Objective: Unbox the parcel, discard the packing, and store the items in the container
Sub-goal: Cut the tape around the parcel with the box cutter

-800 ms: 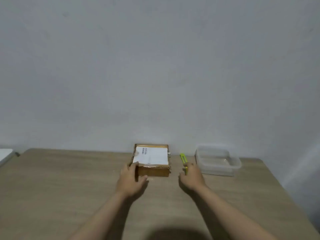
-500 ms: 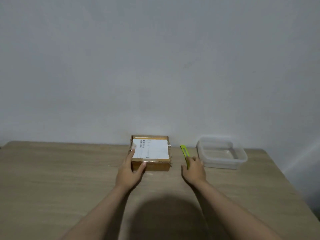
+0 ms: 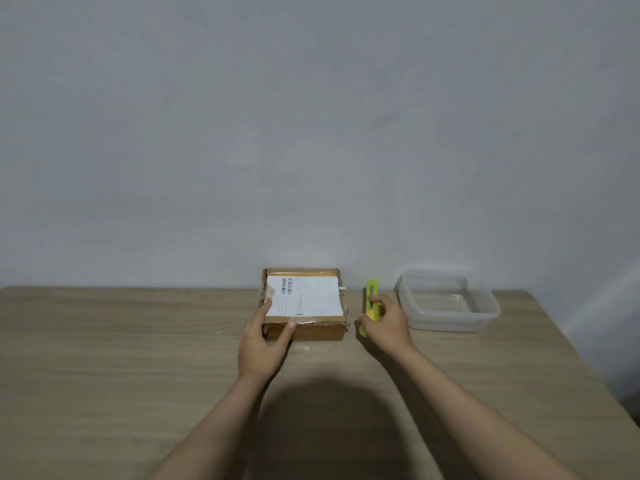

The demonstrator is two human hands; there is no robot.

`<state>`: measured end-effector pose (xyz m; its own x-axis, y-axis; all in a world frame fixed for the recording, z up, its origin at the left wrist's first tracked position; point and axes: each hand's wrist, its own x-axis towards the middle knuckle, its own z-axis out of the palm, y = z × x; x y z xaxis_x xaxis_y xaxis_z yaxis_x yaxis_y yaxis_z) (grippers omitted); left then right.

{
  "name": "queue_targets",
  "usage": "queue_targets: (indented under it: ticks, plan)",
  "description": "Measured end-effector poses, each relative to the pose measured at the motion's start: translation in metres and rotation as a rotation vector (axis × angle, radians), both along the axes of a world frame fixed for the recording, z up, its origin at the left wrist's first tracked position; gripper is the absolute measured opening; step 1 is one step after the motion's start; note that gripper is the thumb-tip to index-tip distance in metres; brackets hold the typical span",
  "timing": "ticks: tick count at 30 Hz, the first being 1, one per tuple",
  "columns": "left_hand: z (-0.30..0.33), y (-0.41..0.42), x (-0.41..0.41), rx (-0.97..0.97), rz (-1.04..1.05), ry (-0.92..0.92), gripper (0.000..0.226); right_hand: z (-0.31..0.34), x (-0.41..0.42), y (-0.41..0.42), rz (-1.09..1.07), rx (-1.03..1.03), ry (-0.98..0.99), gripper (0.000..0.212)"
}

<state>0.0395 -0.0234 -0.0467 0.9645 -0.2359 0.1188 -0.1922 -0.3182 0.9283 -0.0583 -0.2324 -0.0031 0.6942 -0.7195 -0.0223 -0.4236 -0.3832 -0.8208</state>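
Observation:
A flat brown cardboard parcel (image 3: 311, 308) with a white shipping label lies taped shut at the far middle of the wooden table (image 3: 138, 358). My left hand (image 3: 265, 341) holds its near left corner, fingers on top and thumb against the front side. A yellow-green utility knife (image 3: 370, 299) lies just right of the parcel. My right hand (image 3: 384, 325) curls round the knife, with a finger over its middle. A clear plastic container (image 3: 450, 303) stands empty to the right of the knife.
A plain grey wall rises right behind the table's far edge. The table's right edge runs diagonally past the container. Bare wood spreads to the left and in front of the parcel.
My left hand has slid further onto the parcel's near left corner. My right hand has moved up along the knife and closed round it.

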Motion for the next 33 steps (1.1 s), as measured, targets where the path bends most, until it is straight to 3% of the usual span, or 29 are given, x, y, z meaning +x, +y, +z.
queue_targets:
  ticks: [3,8,16,22,33]
  plan:
    - [0.001,0.002,0.002,-0.002,-0.003,0.025,0.061,0.012,0.015,0.017,0.107,0.029,-0.165,0.04]
    - [0.002,0.002,0.007,0.02,-0.021,0.039,0.063,0.001,0.04,0.038,0.307,-0.168,-0.075,0.048]
    - [0.011,0.008,0.026,0.106,-0.191,0.08,0.087,-0.022,0.04,0.048,0.287,-0.033,-0.049,0.038]
    - [0.022,0.009,0.021,0.07,-0.202,0.146,0.084,-0.014,0.033,0.047,0.297,0.005,-0.092,0.039]
    - [0.033,0.058,-0.07,0.129,-0.245,0.148,0.106,-0.003,-0.076,0.091,0.308,-0.02,-0.12,0.037]
